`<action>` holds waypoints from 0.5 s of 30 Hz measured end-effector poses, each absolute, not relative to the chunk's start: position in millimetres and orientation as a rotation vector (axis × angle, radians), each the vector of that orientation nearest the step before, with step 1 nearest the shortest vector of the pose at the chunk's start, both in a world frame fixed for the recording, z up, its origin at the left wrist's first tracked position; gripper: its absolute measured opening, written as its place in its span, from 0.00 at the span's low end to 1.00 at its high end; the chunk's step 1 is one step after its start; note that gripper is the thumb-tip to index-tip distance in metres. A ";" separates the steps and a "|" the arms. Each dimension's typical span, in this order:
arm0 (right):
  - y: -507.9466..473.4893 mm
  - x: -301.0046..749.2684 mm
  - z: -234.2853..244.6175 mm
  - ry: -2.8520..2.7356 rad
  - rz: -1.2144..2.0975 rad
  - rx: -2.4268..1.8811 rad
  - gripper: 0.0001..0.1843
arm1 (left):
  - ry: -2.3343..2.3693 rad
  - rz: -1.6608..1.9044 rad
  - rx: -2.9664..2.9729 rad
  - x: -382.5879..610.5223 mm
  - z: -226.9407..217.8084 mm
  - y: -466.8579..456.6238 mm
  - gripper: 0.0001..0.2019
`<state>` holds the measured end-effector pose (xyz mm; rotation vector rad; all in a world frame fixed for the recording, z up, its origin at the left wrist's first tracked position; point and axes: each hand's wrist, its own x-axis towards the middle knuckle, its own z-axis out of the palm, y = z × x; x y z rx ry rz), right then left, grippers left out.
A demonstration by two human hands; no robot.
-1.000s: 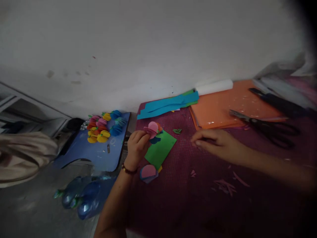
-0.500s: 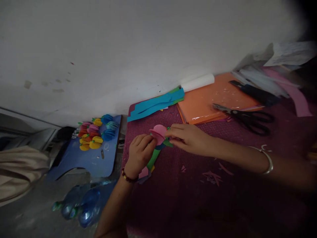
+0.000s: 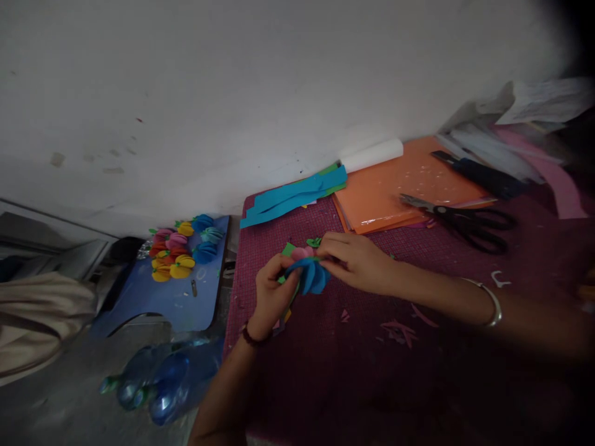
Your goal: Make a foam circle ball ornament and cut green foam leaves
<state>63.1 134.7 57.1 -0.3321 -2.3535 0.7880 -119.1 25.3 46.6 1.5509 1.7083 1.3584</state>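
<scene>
Both my hands meet over a dark red cutting mat (image 3: 353, 347). My left hand (image 3: 272, 296) pinches a folded paper ball (image 3: 310, 275), blue on its near side and pink on top, from the left. Closed on the ball's upper right edge is my right hand (image 3: 357, 260), next to a small green paper leaf (image 3: 314, 242). A green paper sheet (image 3: 288, 250) shows behind the ball, mostly hidden by my left hand.
Black scissors (image 3: 465, 220) lie on orange sheets (image 3: 395, 192) at the back right. Blue and green paper strips (image 3: 292, 195) and a white roll (image 3: 370, 153) lie against the wall. A blue board (image 3: 176, 291) to the left carries several finished paper balls (image 3: 181, 246). Plastic bottles (image 3: 162, 378) lie below.
My right hand came in from the right and joined the left on the paper ball. The ball has been turned, so its blue side now faces me instead of the pink.
</scene>
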 end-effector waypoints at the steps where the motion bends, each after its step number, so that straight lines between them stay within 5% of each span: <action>1: 134.7 62.3 57.0 -2.317 0.846 -0.358 0.04 | 1.646 1.380 1.341 -115.7 46.1 25.1 0.06; 8: 138.2 53.9 58.5 -2.032 1.540 -0.666 0.02 | 1.392 1.468 0.771 -106.7 34.5 25.7 0.11; 15: 142.6 52.8 61.1 -2.346 1.062 -0.564 0.03 | 1.631 1.404 1.023 -108.3 35.5 24.0 0.07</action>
